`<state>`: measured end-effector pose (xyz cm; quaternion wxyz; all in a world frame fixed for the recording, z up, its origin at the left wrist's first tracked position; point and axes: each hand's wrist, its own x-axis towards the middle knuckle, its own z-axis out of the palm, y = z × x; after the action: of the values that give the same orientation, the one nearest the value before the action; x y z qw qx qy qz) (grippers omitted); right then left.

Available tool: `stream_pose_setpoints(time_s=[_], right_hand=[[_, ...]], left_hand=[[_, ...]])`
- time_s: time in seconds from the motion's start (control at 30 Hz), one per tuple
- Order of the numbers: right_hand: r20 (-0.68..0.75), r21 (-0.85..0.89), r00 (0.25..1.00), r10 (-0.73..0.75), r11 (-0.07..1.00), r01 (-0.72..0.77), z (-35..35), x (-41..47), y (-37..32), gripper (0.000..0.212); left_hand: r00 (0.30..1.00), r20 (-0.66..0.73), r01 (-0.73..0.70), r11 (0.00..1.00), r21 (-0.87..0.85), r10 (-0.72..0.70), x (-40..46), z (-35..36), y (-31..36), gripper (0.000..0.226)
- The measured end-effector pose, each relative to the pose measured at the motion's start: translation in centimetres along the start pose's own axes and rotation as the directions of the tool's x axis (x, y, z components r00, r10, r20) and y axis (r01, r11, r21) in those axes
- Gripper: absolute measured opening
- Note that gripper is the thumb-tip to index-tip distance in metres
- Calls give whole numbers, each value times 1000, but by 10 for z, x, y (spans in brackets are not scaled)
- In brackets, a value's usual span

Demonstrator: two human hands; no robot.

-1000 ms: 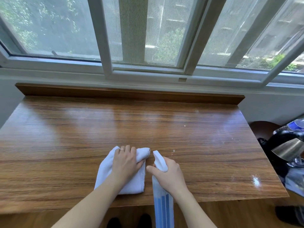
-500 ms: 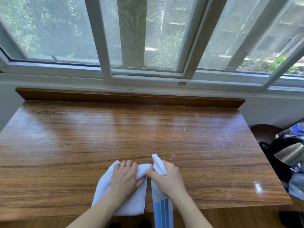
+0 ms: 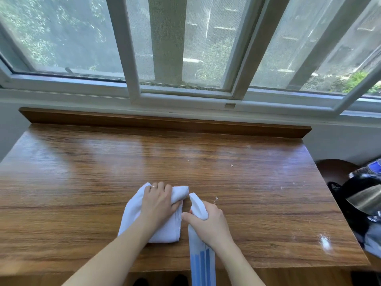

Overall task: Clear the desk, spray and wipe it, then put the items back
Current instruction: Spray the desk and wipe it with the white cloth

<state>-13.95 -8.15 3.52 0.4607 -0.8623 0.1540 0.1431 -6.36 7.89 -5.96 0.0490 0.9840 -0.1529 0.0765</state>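
both hands sit near the front edge of the desk [image 3: 82, 182], about where they were a second ago: the left hand [image 3: 157, 205] still presses and grips the folded white cloth [image 3: 165, 232], the right hand [image 3: 212, 226] stays wrapped round the spray bottle [image 3: 201, 263], nozzle beside the cloth

Two bare arms reach in from the bottom, with no sleeves on them at all. The left hand [image 3: 157, 203] wears one thin ring [image 3: 154, 187] on a finger near the outer side of that hand; the ring looks pale and shiny. The right hand [image 3: 212, 225] has no ring or band that shows. No watch or bracelet sits on either wrist. The nails are short and plain. Below the hands, two dark shoe tips [image 3: 160, 280] peek out at the bottom edge.
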Motion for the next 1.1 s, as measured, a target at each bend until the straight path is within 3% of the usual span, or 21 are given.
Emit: stream_pose_setpoints(time_s=[0.13,0.3,0.5,0.8,1.1], right_hand=[[-1,16,1000,-6,1000,6,-5,3,-3,28],[13,16,1000,-2,1000,2,-9,4,-6,38],[30,-19,999,-16,1000,17,-9,1,-6,30],[47,6,998,-37,999,37,-14,-3,-4,37],[77,-2,995,-57,998,57,-21,4,-8,37]], left_hand=[[998,-19,-55,998,-19,55,-44,8,12,42],[998,-18,-66,998,12,66,-73,16,14,42],[997,-59,-58,998,1,58,-44,9,8,48],[997,30,66,998,20,-67,26,0,-5,52],[998,-10,63,998,-22,-63,-17,5,-1,49]])
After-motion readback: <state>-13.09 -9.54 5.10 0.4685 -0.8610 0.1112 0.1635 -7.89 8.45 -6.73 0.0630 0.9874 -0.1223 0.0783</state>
